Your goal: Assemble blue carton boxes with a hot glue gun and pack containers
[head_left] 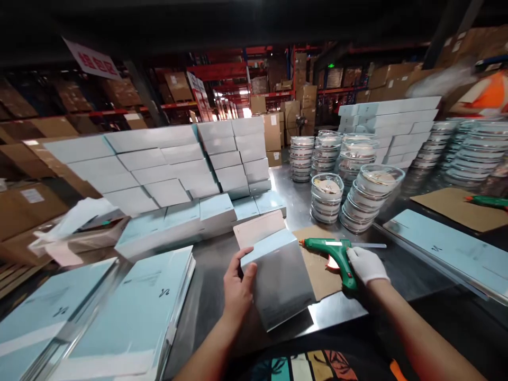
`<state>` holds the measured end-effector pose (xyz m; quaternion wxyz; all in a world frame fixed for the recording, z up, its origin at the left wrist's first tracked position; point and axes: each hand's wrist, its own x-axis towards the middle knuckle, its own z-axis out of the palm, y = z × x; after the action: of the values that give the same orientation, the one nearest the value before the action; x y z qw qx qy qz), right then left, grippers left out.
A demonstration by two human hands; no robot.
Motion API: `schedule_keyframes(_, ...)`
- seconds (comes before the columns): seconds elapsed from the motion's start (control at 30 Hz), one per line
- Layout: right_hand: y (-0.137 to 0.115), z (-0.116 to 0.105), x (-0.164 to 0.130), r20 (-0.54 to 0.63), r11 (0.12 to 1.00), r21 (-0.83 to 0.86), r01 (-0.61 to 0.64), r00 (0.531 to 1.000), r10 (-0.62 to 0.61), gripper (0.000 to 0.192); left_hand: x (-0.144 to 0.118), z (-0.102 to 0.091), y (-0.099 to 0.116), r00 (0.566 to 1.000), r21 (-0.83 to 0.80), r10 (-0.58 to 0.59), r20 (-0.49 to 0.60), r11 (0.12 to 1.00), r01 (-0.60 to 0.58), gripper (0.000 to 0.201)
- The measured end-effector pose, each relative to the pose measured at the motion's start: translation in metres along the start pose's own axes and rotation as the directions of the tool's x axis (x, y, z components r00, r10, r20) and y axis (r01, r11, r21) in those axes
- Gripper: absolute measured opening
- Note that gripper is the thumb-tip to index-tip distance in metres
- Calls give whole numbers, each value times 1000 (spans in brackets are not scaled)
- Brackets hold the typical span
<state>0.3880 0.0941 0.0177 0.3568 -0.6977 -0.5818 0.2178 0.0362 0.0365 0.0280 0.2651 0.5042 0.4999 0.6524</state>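
My bare left hand grips the left edge of a light blue and grey carton, thumb on the near face and fingers behind. The carton is tilted, and its pale end flap stands open at the far end. To its right, my right hand, in a white glove, is closed at the rear of a green hot glue gun. The gun's orange nozzle points left toward the carton, and a clear glue stick sticks out behind. Beneath the gun is a brown cardboard sheet.
White-sided cartons are stacked like a wall at the back left. Flat blue carton blanks lie at left, with more blanks at right. Stacked round clear containers stand beyond the gun. A person in an orange vest is at far right.
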Motion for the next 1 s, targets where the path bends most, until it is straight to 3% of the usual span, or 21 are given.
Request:
schedule_keyframes(0.07, -8, 0, -3, -33, 1000, 23, -7, 999, 8, 53, 1, 1, 0, 1000, -10, -2, 1, 1000, 2, 69)
schedule_keyframes(0.13, -28, 10, -10, -2, 986, 161, 46, 999, -46, 58, 0, 4, -1, 1000, -27, -1, 15, 1000, 2, 70)
schedule_keyframes(0.2, -56, 26, -18, 69, 904, 410, 125, 983, -168, 70, -2, 5, -2, 999, -46, 6, 39, 999, -4, 73)
schedule_keyframes(0.3, -97, 49, -25, 152, 690, 712, 133, 929, -336, 82, -5, 4, -7, 998, -64, 33, 60, 998, -29, 75)
schedule_keyframes(0.43, -126, 62, -26, 190, 627, 766, 143, 881, -433, 68, -4, -1, -16, 992, -44, 112, 65, 993, -109, 70)
schedule_keyframes(0.53, -128, 63, -25, 194, 630, 749, 205, 842, -504, 55, -1, -5, -22, 965, -18, 219, 142, 976, -219, 65)
schedule_keyframes(0.6, -124, 63, -25, 221, 676, 707, 208, 843, -490, 53, 1, -8, -26, 946, -8, 253, 202, 967, -256, 63)
schedule_keyframes(0.7, -114, 62, -24, 251, 727, 636, 257, 822, -510, 73, 5, -9, -29, 933, -10, 269, 237, 962, -274, 65)
schedule_keyframes(0.8, -102, 61, -21, 263, 740, 568, 360, 773, -577, 84, 9, -6, -33, 942, -85, 290, 170, 957, -279, 58)
schedule_keyframes(0.9, -92, 60, -19, 188, 710, 548, 442, 762, -619, 63, 13, -5, -35, 944, -249, 320, 85, 924, -291, 53)
schedule_keyframes(1.0, -88, 59, -23, 153, 622, 577, 530, 678, -719, 34, 24, -13, -28, 896, -222, 398, 196, 908, -355, 46)
